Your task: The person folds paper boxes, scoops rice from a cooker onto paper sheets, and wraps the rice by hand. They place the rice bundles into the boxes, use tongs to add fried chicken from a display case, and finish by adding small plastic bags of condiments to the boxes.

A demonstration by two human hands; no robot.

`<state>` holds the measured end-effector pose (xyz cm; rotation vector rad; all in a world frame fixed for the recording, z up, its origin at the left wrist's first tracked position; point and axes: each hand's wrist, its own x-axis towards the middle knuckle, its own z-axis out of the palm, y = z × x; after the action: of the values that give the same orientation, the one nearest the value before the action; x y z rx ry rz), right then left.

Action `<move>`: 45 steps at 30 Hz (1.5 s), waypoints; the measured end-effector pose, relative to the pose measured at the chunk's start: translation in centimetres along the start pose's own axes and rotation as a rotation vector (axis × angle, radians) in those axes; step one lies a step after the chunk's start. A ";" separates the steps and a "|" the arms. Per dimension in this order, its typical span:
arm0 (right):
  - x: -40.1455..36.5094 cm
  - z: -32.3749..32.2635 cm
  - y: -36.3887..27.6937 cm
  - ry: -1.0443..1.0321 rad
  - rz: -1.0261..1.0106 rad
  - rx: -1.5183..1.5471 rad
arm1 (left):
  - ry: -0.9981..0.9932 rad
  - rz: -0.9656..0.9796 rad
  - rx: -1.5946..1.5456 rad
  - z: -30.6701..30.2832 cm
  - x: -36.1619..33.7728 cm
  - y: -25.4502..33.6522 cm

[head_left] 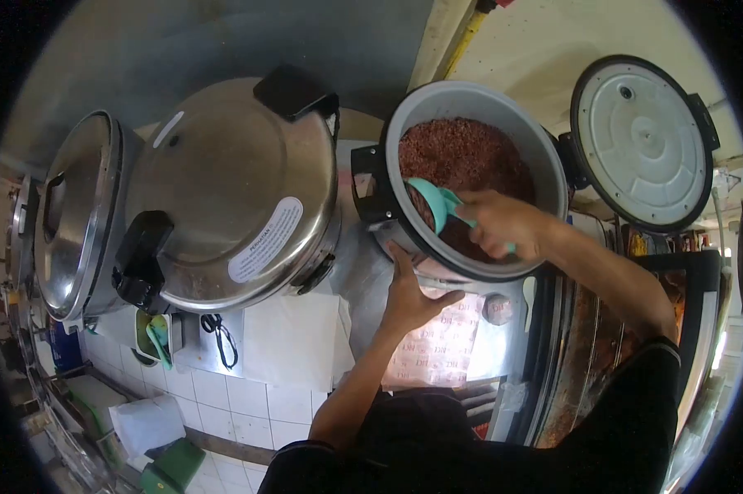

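Kitchen: right hand [503,226] grip clamped on scoop [432,200]; left hand [408,295] flat on cooker [470,100]

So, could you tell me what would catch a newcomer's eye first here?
The open rice cooker at upper centre, full of reddish-brown rice, where the right hand dips a teal scoop. Left of it gleams a big shut steel pot; the left hand rests against the cooker's side.
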<state>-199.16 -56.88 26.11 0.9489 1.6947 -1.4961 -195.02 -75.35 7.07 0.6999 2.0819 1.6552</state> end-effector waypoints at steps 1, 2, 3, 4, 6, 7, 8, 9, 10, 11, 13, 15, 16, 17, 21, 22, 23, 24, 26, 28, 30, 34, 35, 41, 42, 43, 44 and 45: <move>2.0 -0.2 0.5 0.043 0.012 0.054 | -0.010 -0.016 -0.022 -0.1 0.2 0.0; 2.7 -0.5 1.0 0.044 -0.021 0.066 | -0.011 -0.024 -0.047 0.0 0.7 0.0; 2.9 -0.3 1.5 0.038 -0.046 0.081 | -0.009 0.006 -0.080 0.3 0.7 -0.7; 3.1 -0.1 1.5 0.027 -0.079 0.093 | -0.007 0.029 -0.092 0.4 0.9 -1.2; 1.1 -1.3 2.0 -0.036 -0.075 0.212 | -0.008 0.057 -0.108 0.3 0.5 -2.0; 0.9 -2.4 2.1 -0.087 -0.052 0.269 | 0.001 0.033 -0.072 0.1 0.2 -1.8; 0.8 -3.1 2.1 -0.134 -0.031 0.325 | 0.009 0.012 -0.037 0.1 0.3 -1.2; 1.5 -2.9 2.3 -0.087 -0.037 0.383 | 0.007 0.005 -0.001 0.1 0.4 -0.7; 2.7 -3.8 2.9 -0.166 -0.005 0.517 | 0.003 0.013 -0.023 0.3 0.6 -1.2; 4.3 -4.8 3.8 -0.251 0.030 0.651 | -0.001 0.015 -0.044 0.3 0.4 -2.4; 4.0 -5.0 4.2 -0.318 0.035 0.783 | 0.063 0.034 -0.219 -0.3 -0.3 -2.7; 1.1 -4.7 5.1 -0.285 -0.070 0.816 | 0.158 -0.061 -0.194 -0.4 -2.8 -2.2; -0.6 -4.4 5.9 -0.263 -0.124 0.845 | 0.194 -0.107 -0.178 -0.4 -4.4 -2.1; -2.2 -4.3 7.2 -0.253 -0.185 0.872 | 0.170 -0.123 -0.145 -0.2 -6.2 -2.7; -8.5 -2.0 14.0 -0.247 -0.323 1.026 | -0.019 0.048 0.169 1.7 -13.1 -8.9; -9.5 -1.0 16.2 -0.207 -0.322 1.080 | -0.091 0.161 0.283 2.0 -14.7 -10.9; -10.5 0.5 18.4 -0.166 -0.313 1.138 | -0.265 0.141 0.435 2.3 -16.2 -12.9; -11.5 2.1 20.6 -0.126 -0.303 1.194 | -0.364 0.175 0.522 2.1 -17.4 -13.1; -11.5 4.9 26.3 -0.083 -0.184 1.365 | -0.513 0.303 0.689 2.2 -16.6 -13.5; -10.0 8.6 31.2 -0.028 -0.108 1.501 | -0.638 0.293 0.748 1.8 -16.4 -14.3; -6.5 11.9 35.8 0.038 -0.058 1.533 | -0.678 0.283 0.766 1.8 -16.2 -14.5; 1.0 16.8 42.7 0.229 -0.099 1.527 | -0.651 0.299 0.757 1.7 -16.4 -14.9; 2.5 17.5 43.0 0.291 -0.119 1.500 | -0.649 0.299 0.757 1.7 -16.2 -14.9; 9.4 23.2 44.7 1.144 -0.381 -0.307 | -0.625 0.353 0.811 1.7 -16.6 -16.2; 10.0 24.1 44.5 1.095 -0.322 -0.366 | -0.626 0.352 0.808 1.7 -16.6 -16.2; 10.4 24.3 44.4 1.090 -0.319 -0.370 | -0.628 0.345 0.810 1.8 -16.7 -16.2; 10.9 24.2 44.5 1.061 -0.292 -0.394 | -0.630 0.337 0.813 1.9 -16.6 -16.4; 10.8 23.9 43.8 1.032 -0.263 -0.416 | -0.635 0.328 0.816 1.9 -16.6 -16.3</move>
<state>-166.34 -76.39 -7.73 1.4100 2.7941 -0.7027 -182.98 -86.74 -9.32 1.6301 2.1429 0.4804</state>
